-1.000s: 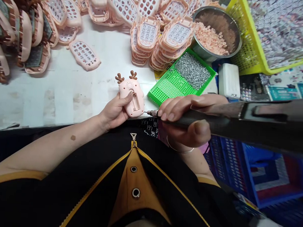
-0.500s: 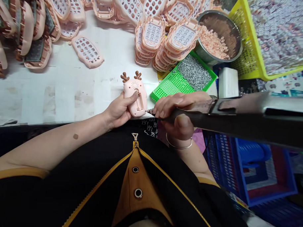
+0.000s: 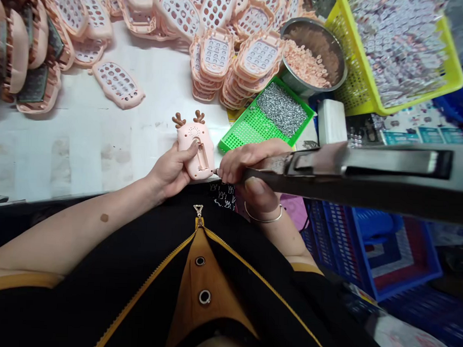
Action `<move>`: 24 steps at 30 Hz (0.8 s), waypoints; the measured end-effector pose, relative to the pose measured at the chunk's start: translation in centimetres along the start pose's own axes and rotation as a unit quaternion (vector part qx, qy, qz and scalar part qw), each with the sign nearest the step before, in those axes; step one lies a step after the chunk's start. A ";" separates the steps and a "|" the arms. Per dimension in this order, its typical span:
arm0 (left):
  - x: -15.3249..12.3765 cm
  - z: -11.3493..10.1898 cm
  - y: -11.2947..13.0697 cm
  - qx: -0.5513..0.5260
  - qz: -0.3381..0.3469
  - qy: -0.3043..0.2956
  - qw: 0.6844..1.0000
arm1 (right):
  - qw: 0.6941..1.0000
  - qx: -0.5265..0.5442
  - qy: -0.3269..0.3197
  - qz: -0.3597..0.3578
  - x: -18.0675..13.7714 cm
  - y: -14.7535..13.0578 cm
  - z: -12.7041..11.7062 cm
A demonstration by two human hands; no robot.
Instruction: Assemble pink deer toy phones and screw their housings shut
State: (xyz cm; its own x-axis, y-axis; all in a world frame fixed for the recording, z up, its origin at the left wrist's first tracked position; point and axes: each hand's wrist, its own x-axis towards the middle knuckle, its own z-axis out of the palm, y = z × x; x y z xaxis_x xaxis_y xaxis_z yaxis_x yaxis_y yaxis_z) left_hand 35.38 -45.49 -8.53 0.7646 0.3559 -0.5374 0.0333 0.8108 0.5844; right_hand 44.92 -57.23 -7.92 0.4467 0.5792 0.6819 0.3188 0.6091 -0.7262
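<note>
My left hand point(image 3: 173, 167) is closed around a pink toy phone point(image 3: 191, 152) with brown antlers, its back facing up and the thumb lying by the open battery slot. Small screw holes and a dotted speaker patch show on that back. In my right hand point(image 3: 250, 166) is a long dark power screwdriver point(image 3: 311, 176), gripped close to its tip. The tip points left and is at the toy's lower right corner; whether it sits in a screw hole I cannot tell. A green basket point(image 3: 236, 136) of silver screws point(image 3: 283, 109) stands just beyond the right hand.
Stacked pink phone shells point(image 3: 216, 51) stand on the white table point(image 3: 84, 153), and one lone shell point(image 3: 117, 84) lies left of them. A steel bowl point(image 3: 339, 71) holds small pink pieces. To the right are a yellow basket point(image 3: 409, 93) of white parts and blue crates point(image 3: 402, 286) lower down.
The whole view has shifted, so the table things appear further left. Both hands keep their hold, and the screwdriver tip stays at the toy's lower right corner.
</note>
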 end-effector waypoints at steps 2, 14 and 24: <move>0.0 0.2 -0.2 0.007 0.004 -0.007 1.000 | 1.000 0.011 0.026 0.012 -0.5 -0.1 -0.5; 0.1 0.3 0.0 -0.010 0.031 0.020 0.999 | 0.990 -0.061 0.126 -0.021 1.2 -3.4 -2.6; 0.1 -0.2 0.4 -0.025 -0.003 -0.007 1.000 | 0.937 -0.234 0.252 -0.064 -0.7 -1.7 -8.0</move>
State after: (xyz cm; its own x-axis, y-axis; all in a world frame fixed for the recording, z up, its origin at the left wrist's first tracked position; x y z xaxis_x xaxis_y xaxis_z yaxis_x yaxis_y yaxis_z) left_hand 35.39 -45.02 -8.47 0.7735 0.3453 -0.5315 0.0054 0.8350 0.5502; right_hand 50.70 -62.99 -7.88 0.6796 0.1168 0.7242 0.6761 0.2834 -0.6802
